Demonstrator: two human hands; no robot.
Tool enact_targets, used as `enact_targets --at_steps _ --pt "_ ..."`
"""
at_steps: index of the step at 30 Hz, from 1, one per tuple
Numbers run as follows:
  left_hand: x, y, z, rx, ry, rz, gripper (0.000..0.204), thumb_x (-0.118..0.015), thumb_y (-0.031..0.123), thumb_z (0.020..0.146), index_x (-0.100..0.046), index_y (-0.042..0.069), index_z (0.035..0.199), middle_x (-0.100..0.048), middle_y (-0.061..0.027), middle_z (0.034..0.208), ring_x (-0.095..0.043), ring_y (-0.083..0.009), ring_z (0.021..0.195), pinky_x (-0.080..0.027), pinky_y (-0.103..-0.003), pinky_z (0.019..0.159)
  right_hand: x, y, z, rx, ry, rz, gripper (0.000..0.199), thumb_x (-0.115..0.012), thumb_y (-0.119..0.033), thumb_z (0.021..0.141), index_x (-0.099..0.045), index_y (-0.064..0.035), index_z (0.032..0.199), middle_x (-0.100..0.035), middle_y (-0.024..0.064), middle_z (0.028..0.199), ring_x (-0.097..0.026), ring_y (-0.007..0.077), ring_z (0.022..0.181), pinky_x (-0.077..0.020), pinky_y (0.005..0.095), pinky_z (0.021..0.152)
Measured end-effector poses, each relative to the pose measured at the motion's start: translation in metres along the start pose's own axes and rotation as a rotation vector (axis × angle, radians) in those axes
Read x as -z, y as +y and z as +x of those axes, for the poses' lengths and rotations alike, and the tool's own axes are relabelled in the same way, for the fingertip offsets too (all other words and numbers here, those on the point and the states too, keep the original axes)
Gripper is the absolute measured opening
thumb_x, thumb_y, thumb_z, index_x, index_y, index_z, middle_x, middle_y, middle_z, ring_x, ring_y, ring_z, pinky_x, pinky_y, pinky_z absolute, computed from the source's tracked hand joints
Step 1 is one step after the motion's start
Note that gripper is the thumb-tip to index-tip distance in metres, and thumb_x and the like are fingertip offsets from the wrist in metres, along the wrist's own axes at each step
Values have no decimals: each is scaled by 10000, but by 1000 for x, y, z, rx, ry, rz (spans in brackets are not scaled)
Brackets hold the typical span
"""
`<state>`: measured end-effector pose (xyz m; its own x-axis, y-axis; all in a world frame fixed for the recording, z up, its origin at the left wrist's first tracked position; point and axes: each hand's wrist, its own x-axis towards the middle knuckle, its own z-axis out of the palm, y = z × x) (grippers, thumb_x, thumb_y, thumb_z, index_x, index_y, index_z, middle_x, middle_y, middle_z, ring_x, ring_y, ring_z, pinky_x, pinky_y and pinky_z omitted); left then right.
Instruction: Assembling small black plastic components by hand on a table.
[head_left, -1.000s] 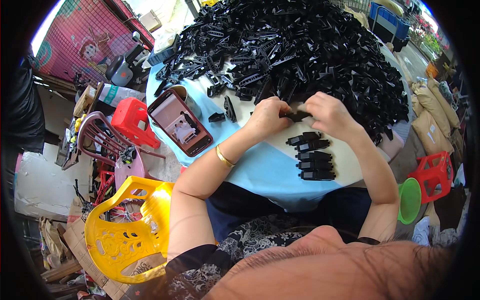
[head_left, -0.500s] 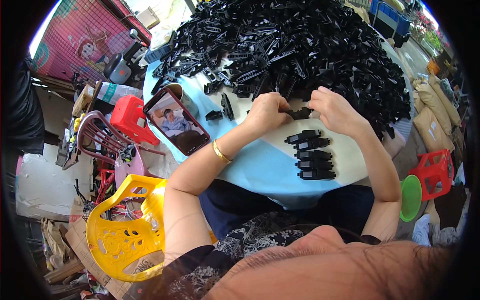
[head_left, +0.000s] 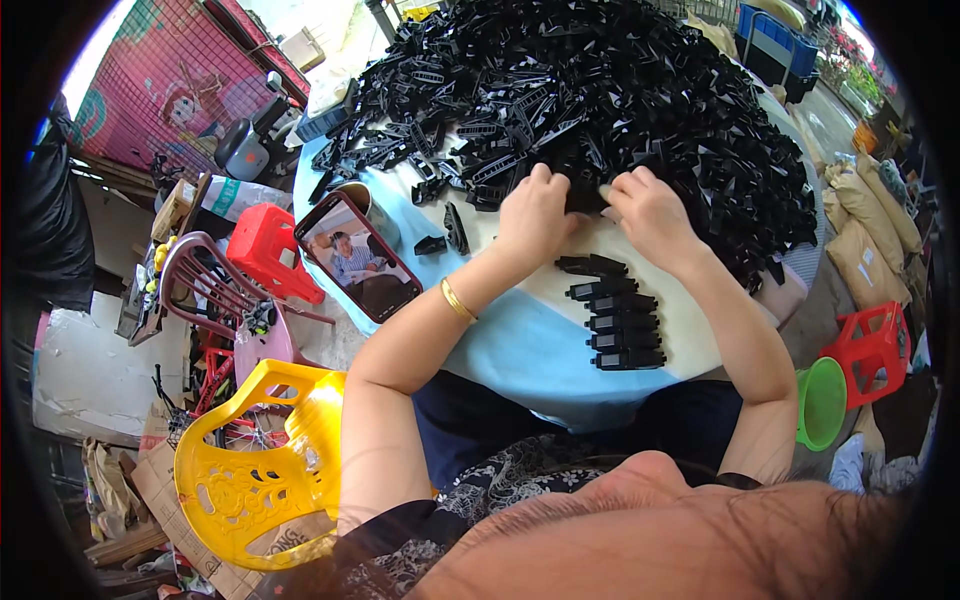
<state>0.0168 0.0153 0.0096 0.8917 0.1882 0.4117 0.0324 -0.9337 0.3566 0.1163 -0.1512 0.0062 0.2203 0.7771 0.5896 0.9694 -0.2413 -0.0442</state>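
My left hand (head_left: 538,212) is at the near edge of a big heap of black plastic parts (head_left: 640,90), its thumb apart from its bent fingers. Close by on the right, my right hand (head_left: 652,212) also reaches to the heap's edge, fingers bent and loosely apart. I see nothing held in either hand, though the fingertips blend into the dark parts. Just nearer than the hands lies a column of several black plastic pieces (head_left: 622,322), side by side on the cloth. The farthest black piece (head_left: 592,265) lies slightly askew.
A phone showing a person (head_left: 358,255) leans on a can (head_left: 372,215) at the left of the round table, whose blue and cream cloth (head_left: 510,335) shows. Two loose black parts (head_left: 455,228) lie beside it. A yellow chair (head_left: 255,470) and red stools (head_left: 870,350) stand around.
The dark part between my hands has left them, and one more black piece lies at the far end of the column. Both hands have separated from their pinch and moved slightly toward the heap.
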Motion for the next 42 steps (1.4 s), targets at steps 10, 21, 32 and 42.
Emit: enact_targets --at_steps 10,21,32,42 --pt "19 -14 -9 -71 82 -211 211 -658 95 750 -660 5 941 -638 -133 776 -618 -256 701 -490 -344 672 0 -9 -1 -88 -65 57 227 -595 -13 675 -609 -80 892 -622 45 826 -550 229 849 -422 358 783" --pt "2 -18 -20 -139 -137 -166 171 -612 104 832 -668 17 969 -582 -117 889 -579 -300 821 -468 -332 726 10 -10 -7 -49 -63 385 364 -555 109 587 -660 11 922 -630 99 852 -561 258 836 -481 325 727" --pt "23 -21 -18 -52 -342 -312 197 -725 122 682 -676 -9 822 -602 -131 748 -599 -278 690 -478 -336 644 9 -7 -6 -110 -126 374 277 -591 84 583 -675 11 836 -616 92 770 -556 250 769 -470 336 689" --pt "24 -13 -20 -82 -511 -510 242 -754 115 659 -689 -13 854 -635 -123 722 -605 -201 627 -484 -304 621 15 -9 -9 -52 -293 543 161 -681 -41 602 -657 -13 759 -594 86 702 -545 275 704 -447 367 626"
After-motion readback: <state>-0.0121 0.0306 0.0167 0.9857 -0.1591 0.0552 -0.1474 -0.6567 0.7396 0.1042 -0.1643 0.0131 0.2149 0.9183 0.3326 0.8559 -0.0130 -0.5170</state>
